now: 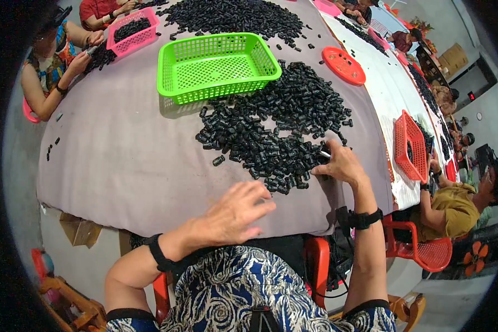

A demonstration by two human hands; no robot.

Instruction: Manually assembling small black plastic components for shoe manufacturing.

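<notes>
The left hand [233, 214], fingers loosely spread, hangs over the near side of the grey tablecloth [116, 155], short of the black pieces [282, 157] heaped near and right of the green basket [221, 90]. The right hand [342, 164] curves its fingers at the heap's right edge; I can't tell whether they pinch anything.

Surface [110, 160]: brightly and fairly evenly lit, near edge bowed by the wide lens
Green basket [221, 87]: vivid, with a soft shadow beneath its near left corner
Black pieces [296, 102]: small glints on dark sides, crowded detail merging
Left hand [232, 213]: fingers slightly blurred
White cloth [371, 91]: pale, nearly washed out
Far people [444, 99]: small, soft, stretched toward the rim
Corners: black
</notes>
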